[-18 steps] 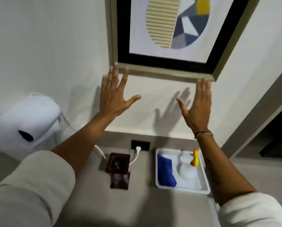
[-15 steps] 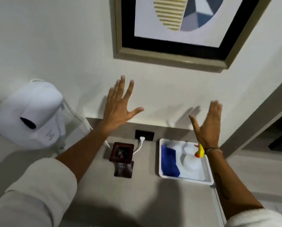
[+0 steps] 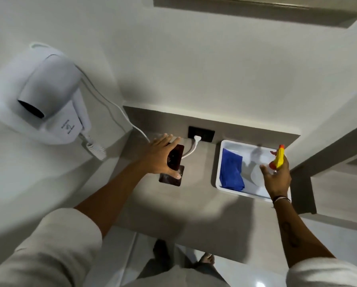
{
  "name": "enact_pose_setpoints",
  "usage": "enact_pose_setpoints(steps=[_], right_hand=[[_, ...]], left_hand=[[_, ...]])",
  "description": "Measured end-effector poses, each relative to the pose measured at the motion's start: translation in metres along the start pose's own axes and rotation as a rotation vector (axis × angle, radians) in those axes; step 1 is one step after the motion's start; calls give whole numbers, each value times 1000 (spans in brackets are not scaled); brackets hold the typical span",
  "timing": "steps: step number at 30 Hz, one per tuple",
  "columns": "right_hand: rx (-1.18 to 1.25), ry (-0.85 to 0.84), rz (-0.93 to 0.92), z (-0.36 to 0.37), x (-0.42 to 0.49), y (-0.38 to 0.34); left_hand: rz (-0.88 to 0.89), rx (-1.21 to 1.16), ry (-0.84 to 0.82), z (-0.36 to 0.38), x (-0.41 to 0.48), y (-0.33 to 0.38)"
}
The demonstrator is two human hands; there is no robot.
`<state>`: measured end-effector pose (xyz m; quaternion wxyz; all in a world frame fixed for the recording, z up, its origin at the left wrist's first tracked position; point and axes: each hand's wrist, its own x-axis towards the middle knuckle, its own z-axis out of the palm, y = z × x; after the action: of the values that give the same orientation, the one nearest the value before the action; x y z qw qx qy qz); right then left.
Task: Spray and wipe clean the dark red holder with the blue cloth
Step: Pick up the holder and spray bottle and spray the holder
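The dark red holder [image 3: 176, 157] stands on the grey counter [image 3: 194, 204] near the back wall, on a dark square base [image 3: 169, 180]. My left hand [image 3: 159, 158] wraps it from the left, fingers over the far side and thumb on the near side. The folded blue cloth [image 3: 231, 172] lies in the left half of a white tray [image 3: 218, 162]. In the tray's right half is the spray bottle with a yellow head [image 3: 279, 157]. My right hand [image 3: 277, 180] is closed around its neck; the pale bottle body is blurred.
A white hair dryer [image 3: 47, 100] hangs on the left wall, its cord running to a plug in the black socket [image 3: 201, 133] behind the holder. A picture frame's lower edge [image 3: 256, 9] is above. My feet show below the counter's front edge.
Both hands came down from the wall under the picture. The left one has closed on the holder, the right one on the spray bottle. My view tilted downward.
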<state>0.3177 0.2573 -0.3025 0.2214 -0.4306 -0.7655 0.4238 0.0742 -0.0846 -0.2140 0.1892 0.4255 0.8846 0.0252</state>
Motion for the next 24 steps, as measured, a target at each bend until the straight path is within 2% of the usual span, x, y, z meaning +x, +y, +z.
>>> enact_pose_setpoints(steps=[3, 8, 15, 19, 21, 24], right_hand=[[-4, 46, 0, 2, 11, 6], [-25, 54, 29, 3, 24, 15], [53, 196, -154, -19, 6, -28], [352, 277, -181, -33, -33, -70], [519, 169, -157, -28, -58, -92], [646, -176, -72, -4, -101, -113]], left_hand=[[-20, -18, -20, 6, -3, 0], [-5, -69, 106, 4, -11, 5], [13, -313, 186, 18, -22, -4], [57, -432, 209, 24, -24, -19], [72, -481, 213, 27, -26, -27], [75, -564, 204, 32, -30, -40]])
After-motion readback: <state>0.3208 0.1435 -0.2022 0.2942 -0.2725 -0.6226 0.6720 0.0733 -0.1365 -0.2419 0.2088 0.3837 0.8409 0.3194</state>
